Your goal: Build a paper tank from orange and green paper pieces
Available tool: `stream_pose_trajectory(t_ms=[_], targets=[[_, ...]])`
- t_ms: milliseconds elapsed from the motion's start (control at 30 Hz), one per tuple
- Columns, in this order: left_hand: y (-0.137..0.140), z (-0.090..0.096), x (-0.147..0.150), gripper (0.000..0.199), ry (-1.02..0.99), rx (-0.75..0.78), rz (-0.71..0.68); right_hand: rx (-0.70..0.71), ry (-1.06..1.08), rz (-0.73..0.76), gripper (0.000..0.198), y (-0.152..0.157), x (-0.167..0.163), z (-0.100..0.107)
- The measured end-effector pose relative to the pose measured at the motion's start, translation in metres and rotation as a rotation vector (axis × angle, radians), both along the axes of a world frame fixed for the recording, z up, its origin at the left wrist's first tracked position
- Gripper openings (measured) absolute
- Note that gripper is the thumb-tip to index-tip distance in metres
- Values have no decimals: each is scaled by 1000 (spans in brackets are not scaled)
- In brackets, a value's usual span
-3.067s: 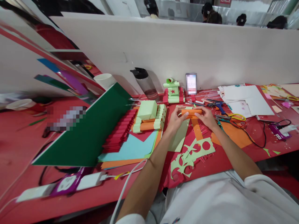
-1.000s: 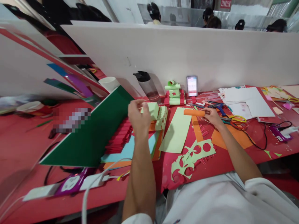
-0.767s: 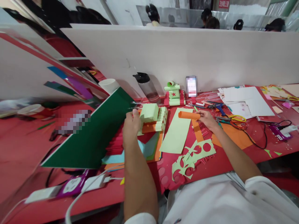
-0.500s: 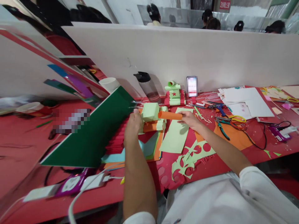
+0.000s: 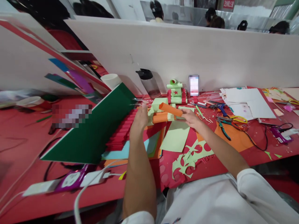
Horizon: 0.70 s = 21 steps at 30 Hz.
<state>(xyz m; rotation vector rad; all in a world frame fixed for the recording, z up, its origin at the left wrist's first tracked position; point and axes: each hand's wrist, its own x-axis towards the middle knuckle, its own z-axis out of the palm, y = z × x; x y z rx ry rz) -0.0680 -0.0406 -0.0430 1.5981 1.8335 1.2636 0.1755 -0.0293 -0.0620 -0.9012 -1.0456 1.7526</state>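
My left hand (image 5: 139, 118) is closed on the left side of a paper model (image 5: 160, 102), a light-green block with orange rolled tubes and pale-green bands below it. Its fingertips are hidden behind the model. An orange paper tube (image 5: 170, 109) slants down to the right, its right end pinched in my right hand (image 5: 190, 117). This tube lies across the front of the green block; whether they touch I cannot tell. Behind the model stands a green and red paper tank (image 5: 177, 93) with a red star. Beneath my right hand lies a light-green sheet (image 5: 175, 138).
A dark green board (image 5: 88, 130) leans at left beside red corrugated paper (image 5: 119, 137). Green paper offcuts (image 5: 187, 163) lie in front. At right are pliers (image 5: 224, 130), a blue glue gun (image 5: 220, 107) and white sheets (image 5: 252, 101). A bottle (image 5: 149, 82) and phone (image 5: 194, 85) stand behind.
The paper model has moved right and turned in my left hand, so its orange tubes show more. The loose orange tube now tilts down at its right end.
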Motion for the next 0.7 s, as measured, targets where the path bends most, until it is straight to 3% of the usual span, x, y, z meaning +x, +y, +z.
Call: stream_pose_trajectory(t_ms=[67,167,433,533,700], targets=[[-4,6,15,67,28,-108,-16,39,-16,-5,25,-5,21,5],[-9,9,39,62,46,-150,-88,36,-79,-54,28,-14,53,7],[-3,-14,61,51,175,-264,-242,43,-221,-34,25,-32,101,-6],[-5,-16,65,51,281,-210,-224,98,-254,-6,28,-32,104,-6],[-5,-15,77,61,314,46,-286,187,-347,-35,21,-30,115,-1]])
